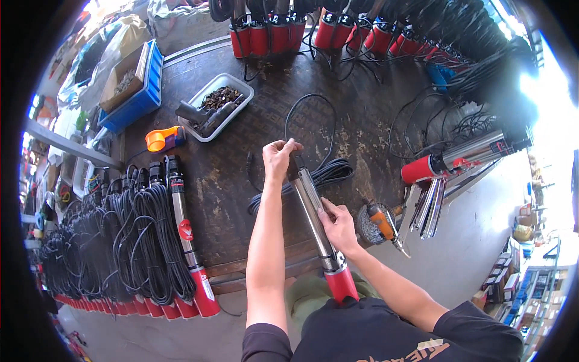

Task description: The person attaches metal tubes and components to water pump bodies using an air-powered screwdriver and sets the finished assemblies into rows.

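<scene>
A long steel submersible pump [313, 214] with a red end leans against the table edge in front of me, its red end by my lap. My right hand [339, 229] grips its side, the thumb and fingers along a narrow steel strip lying lengthwise on the body. At the upper end, my left hand [278, 158] is closed in a pinch; what sits between the fingertips is hidden. A black cable [333, 114] loops up behind that hand and back down to a coil [330, 172] lying beside the pump.
An orange-and-black power screwdriver [381, 222] rests over a bowl of small metal parts [363, 226] at the table edge. Finished-looking pumps with coiled cables [158, 217] line the left; red-ended pumps [332, 31] stand behind. A white tray [241, 90] holds brown pieces. Steel strips [429, 208] hang right.
</scene>
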A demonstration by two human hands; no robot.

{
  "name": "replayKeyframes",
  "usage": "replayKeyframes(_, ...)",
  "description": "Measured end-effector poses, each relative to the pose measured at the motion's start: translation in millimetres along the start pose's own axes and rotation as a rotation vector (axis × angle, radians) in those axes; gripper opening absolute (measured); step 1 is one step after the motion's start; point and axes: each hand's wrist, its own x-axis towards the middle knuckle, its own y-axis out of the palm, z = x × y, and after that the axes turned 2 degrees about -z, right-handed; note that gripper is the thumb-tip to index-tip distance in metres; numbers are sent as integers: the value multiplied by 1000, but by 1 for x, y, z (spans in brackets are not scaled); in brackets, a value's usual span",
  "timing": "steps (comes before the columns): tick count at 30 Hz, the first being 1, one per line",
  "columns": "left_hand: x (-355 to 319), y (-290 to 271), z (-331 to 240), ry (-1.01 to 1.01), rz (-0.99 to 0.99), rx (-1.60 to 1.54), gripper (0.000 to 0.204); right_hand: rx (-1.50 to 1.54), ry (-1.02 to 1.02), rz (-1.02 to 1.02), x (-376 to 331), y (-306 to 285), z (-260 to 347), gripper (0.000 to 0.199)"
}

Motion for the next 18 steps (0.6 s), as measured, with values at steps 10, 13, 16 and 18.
replayKeyframes(10,4,8,-1,-19,-12,8,24,-322,-250,-48,-8,-4,4,46)
replayKeyframes(13,3,7,-3,-62,12,-6,23,-320,-287,-38,-2,0,1,48)
replayKeyframes(16,-2,3,2,6,-40,106,23,-312,-438,-148,-1,1,3,47)
replayKeyframes(18,-25,-4,9,173,-187,376,23,-297,-429,-137,-3,7,2,46)
